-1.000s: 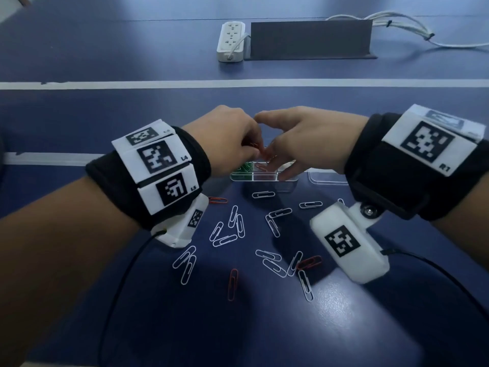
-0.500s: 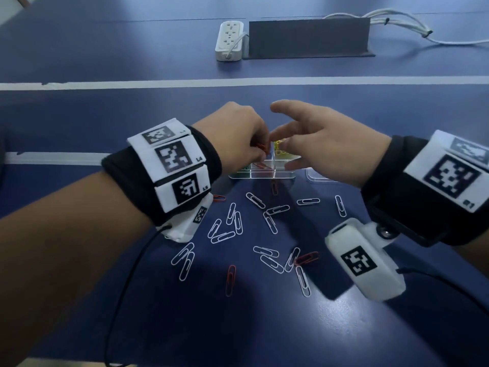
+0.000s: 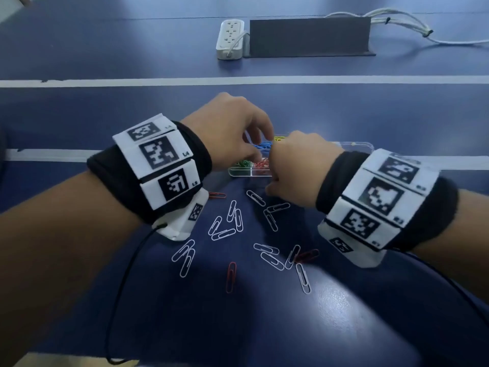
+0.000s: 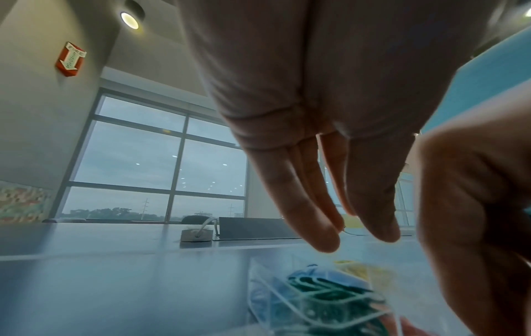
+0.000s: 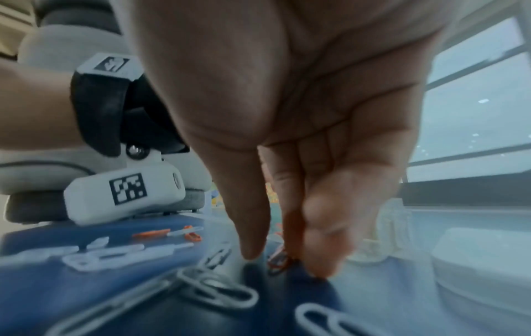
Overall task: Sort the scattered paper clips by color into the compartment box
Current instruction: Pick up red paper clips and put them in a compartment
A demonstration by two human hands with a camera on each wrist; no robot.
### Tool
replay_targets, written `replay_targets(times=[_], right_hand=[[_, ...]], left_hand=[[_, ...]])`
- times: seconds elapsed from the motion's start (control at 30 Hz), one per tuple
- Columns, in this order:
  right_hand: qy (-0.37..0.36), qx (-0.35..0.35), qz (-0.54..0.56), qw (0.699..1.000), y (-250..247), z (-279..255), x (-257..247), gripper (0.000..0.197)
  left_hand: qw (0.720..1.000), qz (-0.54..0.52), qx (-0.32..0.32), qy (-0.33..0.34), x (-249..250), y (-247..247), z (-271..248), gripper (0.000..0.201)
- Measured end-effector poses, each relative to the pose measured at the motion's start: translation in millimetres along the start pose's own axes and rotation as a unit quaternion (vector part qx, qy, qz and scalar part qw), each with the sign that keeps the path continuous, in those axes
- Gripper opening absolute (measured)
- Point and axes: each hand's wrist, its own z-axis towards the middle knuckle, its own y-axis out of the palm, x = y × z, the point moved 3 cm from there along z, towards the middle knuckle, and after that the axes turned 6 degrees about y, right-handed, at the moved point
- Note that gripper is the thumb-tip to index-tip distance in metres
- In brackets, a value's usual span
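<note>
The clear compartment box (image 3: 239,172) holds green clips (image 3: 244,163), red clips (image 3: 260,164), blue clips (image 3: 262,147) and yellow clips (image 3: 279,139). My left hand (image 3: 254,152) hovers over it with straight fingers (image 4: 324,238) pointing down and nothing in them. Just in front of the box my right hand (image 3: 272,188) is down at the table. Its fingertips touch a red clip (image 5: 277,261), and its thumb (image 5: 250,245) stands slightly left of it. Several white clips (image 3: 238,219) and red ones (image 3: 231,276) lie scattered nearer me.
A clear lid (image 3: 357,147) lies right of the box. At the far side stand a white power strip (image 3: 230,39), a dark panel (image 3: 308,35) and white cables (image 3: 397,19). Black wrist cables trail over the near table.
My left hand has let go of the red clip it pinched over the box. My right hand drew back from the box and dropped to the table onto a red clip.
</note>
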Motion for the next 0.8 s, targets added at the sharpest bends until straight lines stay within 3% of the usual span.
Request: replay_targets(times=[0.1,0.2,0.4,0.53,0.67,0.73,0.8], right_hand=[[0.006,0.019,-0.019,1.000,0,1,-2,0.041],[-0.015,0.022,-0.024,0.999,1,1,-4,0.043],[-0.028,0.009,-0.037,0.999,2,-4,-5,0.035],[-0.048,-0.038,-0.005,0.998,3,-14,4,0.017],[-0.053,-0.089,0.066,0.993,3,-33,18,0.018],[-0.074,-0.101,0.067,0.990,5,-44,21,0.007],[-0.100,-0.100,0.044,0.989,7,-53,21,0.014]], left_hand=[[1.000,0.010,0.011,-0.008,-11,-7,-10,0.011],[0.998,0.046,-0.040,-0.034,-21,-10,-24,0.011],[0.982,0.113,-0.142,-0.048,-30,9,-38,0.018],[0.978,0.138,-0.156,-0.020,-23,16,-34,0.009],[0.975,0.151,-0.162,0.009,-21,17,-37,0.008],[0.974,0.157,-0.163,0.018,-20,17,-39,0.009],[0.975,0.153,-0.159,0.020,-20,17,-42,0.009]])
